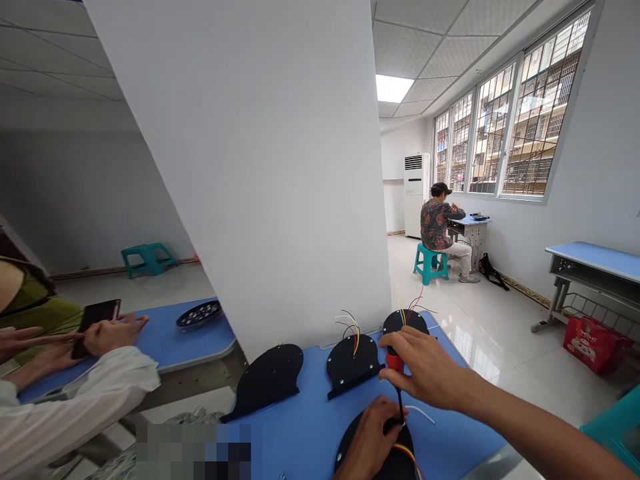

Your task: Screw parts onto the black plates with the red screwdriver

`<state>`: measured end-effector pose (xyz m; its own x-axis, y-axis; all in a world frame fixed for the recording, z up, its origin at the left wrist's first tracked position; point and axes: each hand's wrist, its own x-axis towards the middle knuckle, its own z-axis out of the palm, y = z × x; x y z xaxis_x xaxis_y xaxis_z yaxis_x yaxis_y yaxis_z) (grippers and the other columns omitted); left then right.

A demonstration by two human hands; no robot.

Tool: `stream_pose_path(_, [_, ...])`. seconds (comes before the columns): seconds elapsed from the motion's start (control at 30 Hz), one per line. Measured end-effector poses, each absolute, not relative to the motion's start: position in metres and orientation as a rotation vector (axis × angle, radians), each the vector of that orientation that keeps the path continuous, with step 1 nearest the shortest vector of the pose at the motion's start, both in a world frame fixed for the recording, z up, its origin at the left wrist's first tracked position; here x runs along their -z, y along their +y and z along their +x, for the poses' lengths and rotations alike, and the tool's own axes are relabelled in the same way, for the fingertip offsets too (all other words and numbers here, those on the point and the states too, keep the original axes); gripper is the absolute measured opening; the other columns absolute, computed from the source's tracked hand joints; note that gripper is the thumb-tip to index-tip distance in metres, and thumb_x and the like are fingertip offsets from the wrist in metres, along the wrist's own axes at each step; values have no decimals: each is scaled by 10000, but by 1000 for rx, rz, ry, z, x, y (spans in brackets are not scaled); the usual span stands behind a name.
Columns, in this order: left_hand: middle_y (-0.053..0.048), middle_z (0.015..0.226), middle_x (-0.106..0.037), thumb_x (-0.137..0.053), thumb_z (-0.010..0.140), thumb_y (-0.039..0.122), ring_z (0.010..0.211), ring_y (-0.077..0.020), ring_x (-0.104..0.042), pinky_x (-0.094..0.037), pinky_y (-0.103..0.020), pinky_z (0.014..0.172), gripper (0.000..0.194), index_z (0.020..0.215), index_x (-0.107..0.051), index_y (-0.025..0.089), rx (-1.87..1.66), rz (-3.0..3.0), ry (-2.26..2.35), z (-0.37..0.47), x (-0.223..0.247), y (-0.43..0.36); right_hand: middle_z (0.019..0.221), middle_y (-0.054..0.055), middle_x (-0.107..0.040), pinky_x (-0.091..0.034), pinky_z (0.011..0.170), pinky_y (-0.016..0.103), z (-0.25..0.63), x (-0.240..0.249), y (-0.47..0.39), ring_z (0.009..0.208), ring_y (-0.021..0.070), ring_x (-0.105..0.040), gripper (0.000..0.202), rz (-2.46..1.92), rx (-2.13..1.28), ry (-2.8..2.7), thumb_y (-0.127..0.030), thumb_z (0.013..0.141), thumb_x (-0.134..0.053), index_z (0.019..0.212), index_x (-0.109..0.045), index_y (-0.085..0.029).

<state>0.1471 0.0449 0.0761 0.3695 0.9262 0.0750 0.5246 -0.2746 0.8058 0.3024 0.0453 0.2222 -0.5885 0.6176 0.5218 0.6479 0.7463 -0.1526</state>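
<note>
My right hand [425,367] grips the red handle of a screwdriver [396,365], held upright with its black shaft pointing down onto a black round plate [400,460] at the near edge of the blue table [300,427]. My left hand [370,440] rests on that plate and steadies it beside the shaft tip. Red and yellow wires [411,455] run off the plate. Three more black plates lean against the white pillar: one at the left [270,380], one in the middle [353,363] with coloured wires, one behind my right hand [406,321].
A wide white pillar [260,167] stands just behind the table. At the left, another person's hands [107,330] hold a dark phone over a second blue table bearing a black tray [199,313]. A seated person [440,227] works at a far desk by the windows.
</note>
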Motion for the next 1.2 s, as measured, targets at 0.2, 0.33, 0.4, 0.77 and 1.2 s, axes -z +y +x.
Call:
stream_pose_path(0.2, [-24, 924, -701, -514, 689, 41, 930, -192, -672, -495, -311, 885, 300, 829, -729, 196, -734, 1911, 1230, 145, -76, 44, 915, 82, -675, -467, 697, 354, 307, -227, 40, 826, 247, -602, 267, -993, 120, -2426, -299, 926, -591, 1148, -539, -160])
stream_pose_path(0.33, [-16, 933, -712, -528, 670, 62, 918, -192, -657, -491, -317, 871, 261, 778, -712, 212, -746, 1894, 1233, 144, -77, 45, 1064, 73, -682, -454, 761, 319, 309, -233, 36, 927, 208, -597, 332, -768, 2, -2534, -164, 919, -524, 1247, -471, -165])
stream_pose_path(0.4, [-17, 929, -726, -524, 670, 66, 909, -193, -654, -488, -324, 880, 269, 787, -716, 213, -762, 1882, 1231, 145, -78, 45, 866, 49, -686, -427, 702, 328, 308, -232, 35, 762, 199, -595, 178, -822, 142, -2556, -269, 950, -547, 1094, -554, -165])
stream_pose_path(0.77, [-62, 1092, -761, -560, 798, 337, 1013, -216, -686, -525, -362, 976, 350, 1087, -716, 216, -1011, 1658, 1194, 124, -58, 44, 737, 49, -681, -424, 719, 374, 309, -232, 37, 673, 219, -593, 233, -965, 198, -2485, -328, 944, -533, 1091, -589, -156])
stream_pose_path(1.2, [-53, 1284, -698, -702, 727, 582, 1293, -381, -549, -287, -685, 1155, 445, 1114, -726, 364, -893, 2018, 1493, 96, -33, 20, 1207, 120, -662, -430, 902, 407, 311, -238, 37, 1064, 258, -605, 392, -835, 11, -2535, -263, 922, -525, 1304, -494, -183])
